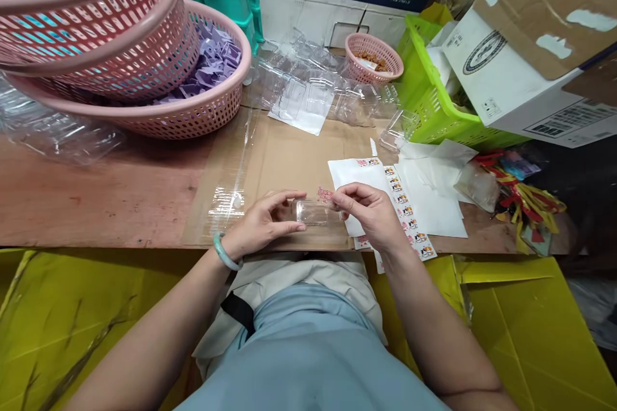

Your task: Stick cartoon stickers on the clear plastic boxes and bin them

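Note:
My left hand [264, 223] grips a small clear plastic box [312, 212] just above the near edge of the wooden table [106, 192]. My right hand [370, 210] pinches a small pink sticker [324, 194] at the box's right end. Beside my right hand lies a white sticker sheet [360, 172] with a strip of small printed stickers [407, 212] running down its right side.
Stacked pink baskets [120, 45] stand at the back left, the lowest holding purple pieces. A pile of clear plastic boxes [308, 87] lies at the back centre, near a small pink basket [375, 58]. A green basket [434, 109] and cardboard cartons sit at the right.

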A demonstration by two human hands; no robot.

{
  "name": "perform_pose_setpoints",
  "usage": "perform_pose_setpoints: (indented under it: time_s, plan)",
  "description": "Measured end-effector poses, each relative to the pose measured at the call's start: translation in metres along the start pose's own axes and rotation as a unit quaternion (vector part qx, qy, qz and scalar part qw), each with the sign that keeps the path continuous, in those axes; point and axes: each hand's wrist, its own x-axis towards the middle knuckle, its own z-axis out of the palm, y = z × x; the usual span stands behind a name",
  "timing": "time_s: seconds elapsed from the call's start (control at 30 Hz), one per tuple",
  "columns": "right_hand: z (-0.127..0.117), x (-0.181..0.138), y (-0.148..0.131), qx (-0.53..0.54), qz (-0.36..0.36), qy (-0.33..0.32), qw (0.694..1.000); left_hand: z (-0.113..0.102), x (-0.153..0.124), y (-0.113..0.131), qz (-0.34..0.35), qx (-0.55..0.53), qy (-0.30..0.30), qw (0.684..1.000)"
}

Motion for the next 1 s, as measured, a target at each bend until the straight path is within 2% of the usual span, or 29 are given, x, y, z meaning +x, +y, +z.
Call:
perform_pose_setpoints:
  time_s: [0.1, 0.23, 0.43, 0.6, 0.77, 0.9, 0.97, 1.0]
  plan:
    - [0.001, -0.007, -0.007, -0.022, 0.061, -0.041, 0.997, 0.004, -0.002, 0.001, 0.026, -0.012, -0.007, 1.000]
    - [0.002, -0.011, -0.009, -0.028, 0.124, -0.080, 0.989, 0.005, 0.000, -0.001, 0.013, -0.066, -0.045, 0.997]
    - [0.001, -0.011, -0.008, -0.020, 0.151, -0.126, 0.980, 0.002, 0.003, -0.004, 0.033, -0.062, -0.050, 0.996]
    - [0.001, -0.009, -0.010, -0.007, 0.141, -0.121, 0.983, -0.005, 0.001, -0.002, 0.053, -0.036, -0.065, 0.996]
    - [0.006, -0.008, -0.009, -0.008, 0.127, -0.129, 0.983, -0.001, 0.002, 0.005, 0.090, -0.031, -0.018, 0.995]
    - [0.007, -0.007, -0.008, -0.049, 0.107, -0.112, 0.987, 0.006, 0.001, 0.016, 0.128, 0.013, 0.047, 0.991]
    - [0.003, -0.006, -0.008, -0.079, 0.094, -0.079, 0.989, 0.007, -0.001, 0.022, 0.145, 0.022, 0.079, 0.986]
    - [0.001, -0.005, -0.008, -0.097, 0.077, -0.043, 0.991, 0.007, -0.003, 0.025, 0.147, 0.023, 0.091, 0.985]
